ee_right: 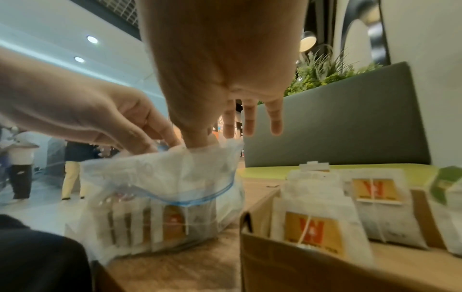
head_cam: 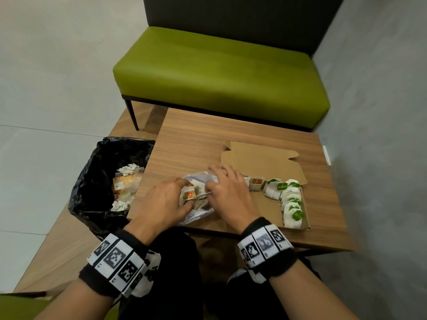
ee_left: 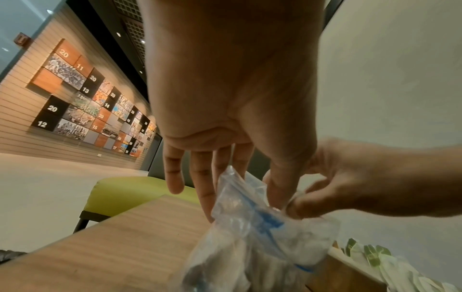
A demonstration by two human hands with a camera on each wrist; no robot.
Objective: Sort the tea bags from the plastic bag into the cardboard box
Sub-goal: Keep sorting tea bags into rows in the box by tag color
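A clear plastic bag (head_cam: 199,179) with a blue zip strip lies near the table's front edge, and both hands work at its mouth. My left hand (head_cam: 166,202) grips the left side of the opening, its fingers curled into it. My right hand (head_cam: 228,192) pinches the right rim between thumb and forefinger, with the other fingers straight. Orange-tagged tea bags (ee_right: 172,223) show through the plastic. To the right lies the open cardboard box (head_cam: 261,162). It holds a short row of orange-tagged tea bags (head_cam: 256,183) and a longer row of green-tagged ones (head_cam: 292,202).
A bin lined with a black bag (head_cam: 97,181) stands left of the wooden table (head_cam: 208,139) and holds wrappers. A green bench (head_cam: 219,72) stands beyond the table and a grey wall (head_cam: 381,112) runs along the right. People (ee_right: 72,173) stand far off.
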